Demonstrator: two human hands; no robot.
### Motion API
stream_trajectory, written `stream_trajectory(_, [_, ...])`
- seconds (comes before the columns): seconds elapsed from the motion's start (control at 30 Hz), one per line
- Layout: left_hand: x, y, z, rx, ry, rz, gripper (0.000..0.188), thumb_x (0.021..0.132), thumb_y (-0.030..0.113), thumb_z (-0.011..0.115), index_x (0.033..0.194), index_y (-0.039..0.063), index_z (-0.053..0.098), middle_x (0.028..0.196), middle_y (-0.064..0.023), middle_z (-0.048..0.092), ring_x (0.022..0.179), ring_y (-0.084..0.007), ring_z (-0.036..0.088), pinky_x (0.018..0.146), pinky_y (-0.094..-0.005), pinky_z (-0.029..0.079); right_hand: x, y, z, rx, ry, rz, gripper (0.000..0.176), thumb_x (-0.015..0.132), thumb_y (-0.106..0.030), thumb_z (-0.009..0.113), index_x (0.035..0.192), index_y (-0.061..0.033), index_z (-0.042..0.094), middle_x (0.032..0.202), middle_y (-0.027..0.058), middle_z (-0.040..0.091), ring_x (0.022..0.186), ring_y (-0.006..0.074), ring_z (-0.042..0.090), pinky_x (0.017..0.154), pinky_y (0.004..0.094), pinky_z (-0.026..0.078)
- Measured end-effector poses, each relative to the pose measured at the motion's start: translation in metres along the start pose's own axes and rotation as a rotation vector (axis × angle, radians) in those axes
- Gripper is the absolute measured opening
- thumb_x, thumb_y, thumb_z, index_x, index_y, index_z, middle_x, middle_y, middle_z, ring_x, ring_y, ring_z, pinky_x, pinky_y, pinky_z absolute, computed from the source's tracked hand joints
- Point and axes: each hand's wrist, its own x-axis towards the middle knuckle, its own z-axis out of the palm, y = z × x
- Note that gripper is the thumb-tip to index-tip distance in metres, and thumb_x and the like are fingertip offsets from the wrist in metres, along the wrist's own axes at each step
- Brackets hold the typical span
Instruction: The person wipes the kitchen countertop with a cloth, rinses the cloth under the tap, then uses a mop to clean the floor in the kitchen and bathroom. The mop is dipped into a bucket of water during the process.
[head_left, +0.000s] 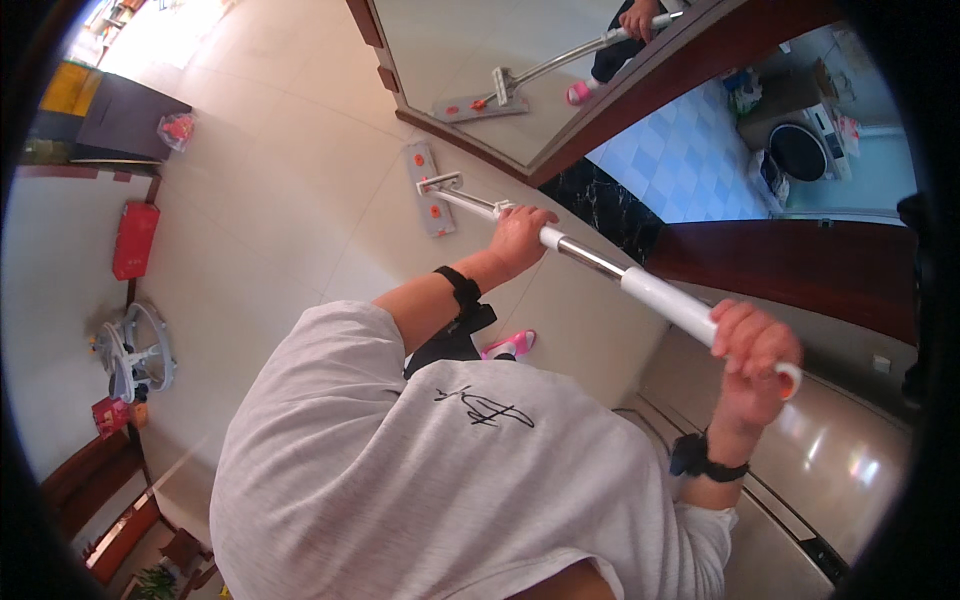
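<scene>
A flat mop with a metal pole (592, 256) and a white grip sleeve (671, 306) slants across the view. My left hand (520, 238) is closed around the lower part of the pole, near a white fitting. My right hand (756, 352) grips the upper end of the sleeve, just below a white hooked tip (789, 380). The grey rectangular mop head (442, 217), with orange-red parts, lies on the pale tiled floor (300, 195). Its hinged bracket (441, 182) joins it to the pole.
A mirrored panel (465, 45) in a dark wooden frame stands just beyond the mop head. Right of it, a black stone threshold (600, 199) borders a blue-tiled room with a front-loading washing machine (799, 152). Along the left wall are a red box (136, 240) and a wheeled grey frame (139, 352).
</scene>
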Motion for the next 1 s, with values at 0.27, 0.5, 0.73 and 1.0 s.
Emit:
stream_trajectory(0.27, [-0.019,0.044,-0.012,-0.122,0.087,0.182,0.041,0.070,0.009,0.076,0.109,0.019,0.068,0.096,-0.0045,0.067,0.101,-0.0266,0.062,0.093,-0.0417,0.041,0.047,-0.040,0.002,0.196,-0.112,-0.118,0.051,0.091,-0.065,0.060,0.076,-0.0184,0.045,0.059,-0.0067,0.051,0.049,0.0063,0.050,0.058,0.0251,0.049])
stream_trajectory(0.5, [-0.024,0.024,-0.013,-0.073,0.003,0.327,0.032,0.078,0.016,0.074,0.109,0.020,0.069,0.080,-0.0035,0.070,0.081,-0.0233,0.068,0.093,-0.0406,0.041,0.038,-0.028,-0.004,0.236,-0.377,-0.193,0.045,0.091,-0.054,0.067,0.074,-0.0152,0.052,0.065,-0.0024,0.063,0.056,0.0117,0.062,0.063,0.0296,0.056])
stream_trajectory(0.73, [0.001,-0.010,-0.016,0.037,0.002,0.311,0.019,0.082,0.017,0.070,0.101,0.020,0.070,0.076,-0.0012,0.068,0.077,-0.0211,0.067,0.090,-0.0404,0.043,0.031,0.011,0.005,0.270,-0.391,-0.289,0.041,0.095,-0.043,0.065,0.072,-0.0132,0.050,0.063,-0.0007,0.059,0.055,0.0141,0.060,0.063,0.0321,0.055])
stream_trajectory(1.0, [0.051,-0.074,-0.009,0.163,-0.061,0.271,0.020,0.081,0.018,0.072,0.101,0.021,0.068,0.085,-0.0006,0.071,0.089,-0.0222,0.068,0.089,-0.0434,0.043,0.022,0.056,0.030,0.163,-0.003,-0.118,0.040,0.093,-0.036,0.061,0.067,-0.0122,0.041,0.058,0.0000,0.050,0.051,0.0153,0.048,0.059,0.0354,0.046])
